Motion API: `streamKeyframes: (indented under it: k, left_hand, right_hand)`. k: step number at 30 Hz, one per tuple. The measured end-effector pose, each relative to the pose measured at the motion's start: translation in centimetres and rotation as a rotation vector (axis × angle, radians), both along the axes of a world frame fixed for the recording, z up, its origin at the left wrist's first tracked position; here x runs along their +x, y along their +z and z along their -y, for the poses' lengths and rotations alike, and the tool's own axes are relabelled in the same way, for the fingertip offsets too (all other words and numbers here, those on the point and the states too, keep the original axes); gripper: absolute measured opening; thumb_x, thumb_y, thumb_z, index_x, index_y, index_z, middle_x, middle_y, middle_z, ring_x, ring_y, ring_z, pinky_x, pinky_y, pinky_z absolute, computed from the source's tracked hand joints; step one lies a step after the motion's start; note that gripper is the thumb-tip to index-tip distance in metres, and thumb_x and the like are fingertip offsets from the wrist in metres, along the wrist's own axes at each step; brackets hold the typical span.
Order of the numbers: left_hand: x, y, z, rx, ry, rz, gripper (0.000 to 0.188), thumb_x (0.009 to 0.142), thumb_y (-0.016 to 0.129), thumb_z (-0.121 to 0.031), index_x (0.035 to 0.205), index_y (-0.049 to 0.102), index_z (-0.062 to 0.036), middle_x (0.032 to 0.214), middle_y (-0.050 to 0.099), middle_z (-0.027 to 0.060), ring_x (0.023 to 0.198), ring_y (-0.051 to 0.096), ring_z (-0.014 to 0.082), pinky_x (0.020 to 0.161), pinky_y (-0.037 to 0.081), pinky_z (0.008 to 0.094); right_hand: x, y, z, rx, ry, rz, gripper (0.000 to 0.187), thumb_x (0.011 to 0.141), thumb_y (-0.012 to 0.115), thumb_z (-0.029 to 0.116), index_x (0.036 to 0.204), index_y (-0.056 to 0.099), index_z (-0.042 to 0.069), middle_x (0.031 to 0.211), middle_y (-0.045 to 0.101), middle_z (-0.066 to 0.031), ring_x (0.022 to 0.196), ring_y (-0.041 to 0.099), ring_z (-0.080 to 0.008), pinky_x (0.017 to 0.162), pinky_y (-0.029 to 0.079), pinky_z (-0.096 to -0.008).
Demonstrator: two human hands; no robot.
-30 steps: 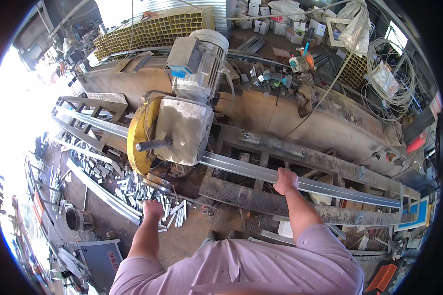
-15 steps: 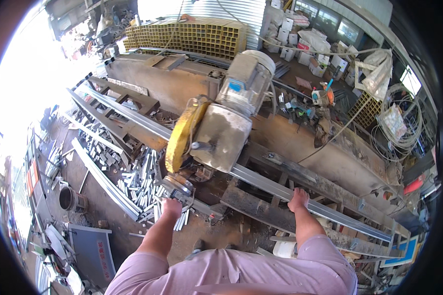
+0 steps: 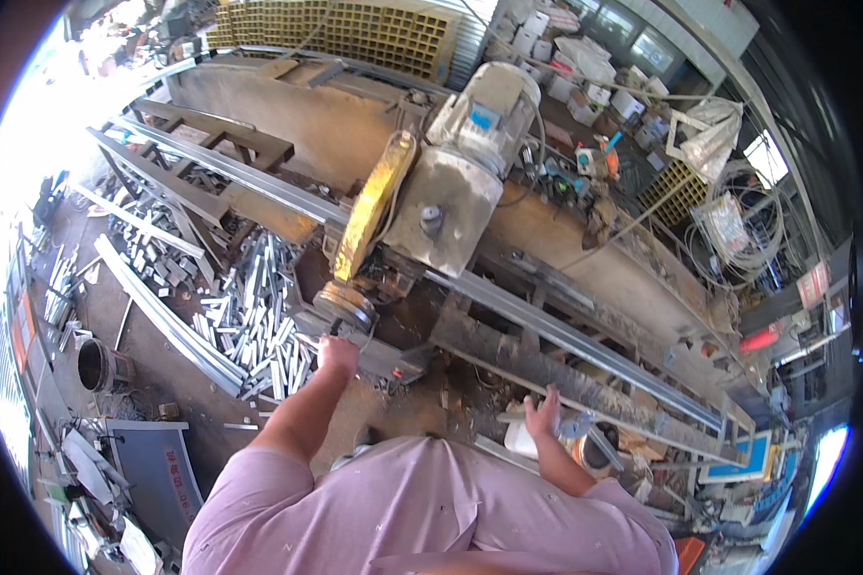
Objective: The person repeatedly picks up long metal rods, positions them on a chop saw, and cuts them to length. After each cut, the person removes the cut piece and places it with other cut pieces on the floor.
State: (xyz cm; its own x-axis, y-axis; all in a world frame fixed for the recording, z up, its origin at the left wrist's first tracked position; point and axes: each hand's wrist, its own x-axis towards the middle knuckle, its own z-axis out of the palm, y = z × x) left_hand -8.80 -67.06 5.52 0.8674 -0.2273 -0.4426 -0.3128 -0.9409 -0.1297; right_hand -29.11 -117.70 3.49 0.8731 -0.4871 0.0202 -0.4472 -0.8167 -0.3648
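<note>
Bars (image 3: 575, 345) run through a saw (image 3: 446, 206), center; left hand (image 3: 338, 356) below center, grip unclear; right hand (image 3: 544, 416), lower right, fingers apart.

Red characters (image 3: 175, 474) (one line) mark a grey panel (image 3: 142, 470).

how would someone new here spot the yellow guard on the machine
Find the big grey machine in the middle of the view, with a motor at its far end. On its left side, beyond the person's left hand, stands the guard. It is one curved, solid yellow piece, unlike the grey machine and the yellow grid of square tubes behind.
</note>
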Motion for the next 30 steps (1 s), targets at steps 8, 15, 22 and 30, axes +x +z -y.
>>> streamKeyframes:
  k: [8, 15, 22, 30]
  left_hand:
    - [-0.2, 0.4, -0.8, -0.006, -0.013, -0.017, 0.028, 0.098, 0.065, -0.027, 0.118, 0.083, -0.0178, 0.122, 0.080, 0.0051, 0.116, 0.076, 0.0260, 0.094, 0.056, 0.0441]
    - [-0.3, 0.3, -0.7, -0.009, -0.025, -0.023, 0.027, 0.097, 0.068, -0.029, 0.117, 0.083, -0.0188, 0.122, 0.080, 0.0047, 0.116, 0.076, 0.0252, 0.093, 0.056, 0.0432]
    - [-0.9, 5.6, -2.0, -0.022, -0.186, -0.086, 0.056, 0.090, 0.072, -0.065, 0.111, 0.083, -0.0141, 0.116, 0.081, 0.0070, 0.110, 0.077, 0.0267, 0.091, 0.059, 0.0428]
    - [1.8, 1.5, -10.1, -0.592, 0.093, 0.305, 0.031, 0.084, 0.085, -0.038, 0.080, 0.080, -0.0081, 0.097, 0.076, 0.0151, 0.099, 0.069, 0.0369, 0.092, 0.054, 0.0480]
  right_hand:
    - [-25.3, -0.6, -6.9, 0.265, 0.123, -0.522, 0.057, 0.097, 0.075, 0.032, 0.142, 0.060, 0.000, 0.132, 0.069, -0.0246, 0.122, 0.065, -0.0394, 0.106, 0.052, -0.0480]
    - [-28.1, -1.1, -8.2, 0.645, -0.148, -0.616, 0.044, 0.102, 0.071, 0.030, 0.137, 0.065, 0.003, 0.124, 0.072, -0.0149, 0.110, 0.067, -0.0291, 0.096, 0.054, -0.0442]
    - [-25.9, -4.4, -6.3, 0.957, -0.351, -0.501, 0.033, 0.106, 0.067, 0.027, 0.131, 0.070, 0.006, 0.116, 0.076, -0.0053, 0.098, 0.069, -0.0189, 0.087, 0.055, -0.0405]
    - [-13.9, -0.2, -0.5, 1.066, -0.384, -0.248, 0.046, 0.103, 0.073, 0.036, 0.134, 0.071, 0.002, 0.123, 0.077, -0.0096, 0.109, 0.072, -0.0218, 0.096, 0.057, -0.0432]
